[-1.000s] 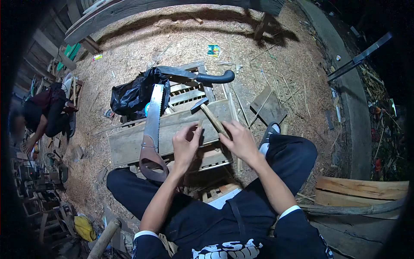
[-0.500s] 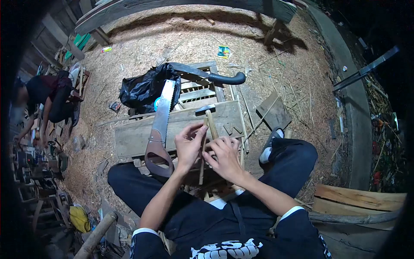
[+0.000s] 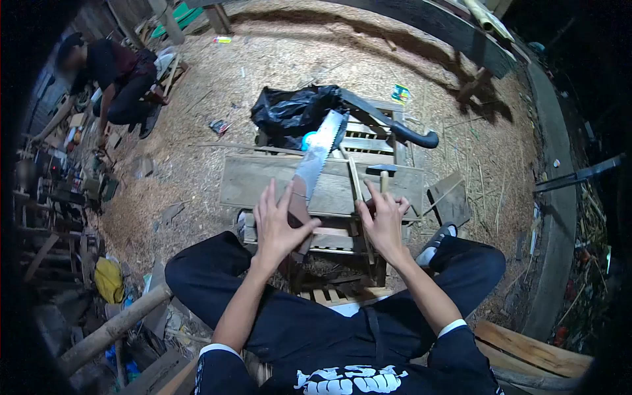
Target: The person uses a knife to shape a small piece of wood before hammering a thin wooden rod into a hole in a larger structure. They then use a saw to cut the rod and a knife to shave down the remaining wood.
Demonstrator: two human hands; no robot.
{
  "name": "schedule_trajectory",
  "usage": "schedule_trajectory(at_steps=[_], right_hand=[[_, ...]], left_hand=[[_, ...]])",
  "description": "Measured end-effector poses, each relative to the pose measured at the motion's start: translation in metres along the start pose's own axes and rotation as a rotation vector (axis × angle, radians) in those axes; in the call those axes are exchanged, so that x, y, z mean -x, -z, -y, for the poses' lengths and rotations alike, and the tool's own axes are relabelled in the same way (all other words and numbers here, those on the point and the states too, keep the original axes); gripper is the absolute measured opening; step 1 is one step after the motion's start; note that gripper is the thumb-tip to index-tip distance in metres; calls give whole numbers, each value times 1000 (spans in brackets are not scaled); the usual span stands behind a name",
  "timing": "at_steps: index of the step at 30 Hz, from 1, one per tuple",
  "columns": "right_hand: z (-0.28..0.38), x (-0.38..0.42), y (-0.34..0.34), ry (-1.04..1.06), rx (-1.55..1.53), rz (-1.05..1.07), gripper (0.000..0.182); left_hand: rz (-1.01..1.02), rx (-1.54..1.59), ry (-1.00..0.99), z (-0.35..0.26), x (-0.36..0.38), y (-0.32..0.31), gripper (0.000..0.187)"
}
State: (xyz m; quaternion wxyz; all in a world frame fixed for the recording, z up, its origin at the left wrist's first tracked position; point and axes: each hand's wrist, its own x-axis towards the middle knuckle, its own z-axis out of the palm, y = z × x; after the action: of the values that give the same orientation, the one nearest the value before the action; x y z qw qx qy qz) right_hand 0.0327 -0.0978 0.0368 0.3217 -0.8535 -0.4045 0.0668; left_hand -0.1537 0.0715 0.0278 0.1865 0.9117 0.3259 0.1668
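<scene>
Handsaw [image 3: 317,158] slantwise across the wooden board [image 3: 250,184], toothed blade pointing away to the black plastic bag [image 3: 289,108], brown handle [image 3: 299,201] at the left hand [image 3: 275,227]. Fingers fanned wide there, thumb out toward the right; cannot tell whether touching the handle. Right hand [image 3: 384,227] partly curled, thumb and forefinger close at the thin wooden stick [image 3: 355,178]; cannot tell whether pinching it. Hammer [image 3: 382,170] just beyond those fingers, head by the board's far edge, wooden shaft running back toward the right hand and partly hidden. Farther off, a long blade with a curved black handle [image 3: 418,135] beside the bag and over a slatted wooden frame [image 3: 368,143]. Off to the left, another person [image 3: 125,72] crouched low on the shaving-strewn ground [image 3: 197,118]
</scene>
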Motion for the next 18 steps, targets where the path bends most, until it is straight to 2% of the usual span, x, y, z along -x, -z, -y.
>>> schedule_trajectory(at_steps=[1,2,3,5,6,7,10,14,18], right_hand=[[0,-4,-9,49,76,-25,40],[1,-7,-17,97,151,-55,42],[6,-8,-19,103,143,-53,42],[12,-6,-21,124,358,-63,48],[12,-4,-23,120,370,-47,56],[14,-4,-20,133,372,-38,56],[15,-3,-14,306,300,106,69],[11,-11,-28,385,332,102,81],[2,-12,-32,453,330,60,81]], left_hand=[[53,82,11,1,9,4,111],[60,72,-66,6,18,4,119],[81,51,-112,5,24,10,115],[53,105,-195,14,31,8,105],[51,107,-183,22,31,9,105],[57,125,-207,33,26,12,104],[35,188,-258,56,5,20,98],[109,123,-282,72,-14,26,94],[137,33,-271,73,-13,29,97]])
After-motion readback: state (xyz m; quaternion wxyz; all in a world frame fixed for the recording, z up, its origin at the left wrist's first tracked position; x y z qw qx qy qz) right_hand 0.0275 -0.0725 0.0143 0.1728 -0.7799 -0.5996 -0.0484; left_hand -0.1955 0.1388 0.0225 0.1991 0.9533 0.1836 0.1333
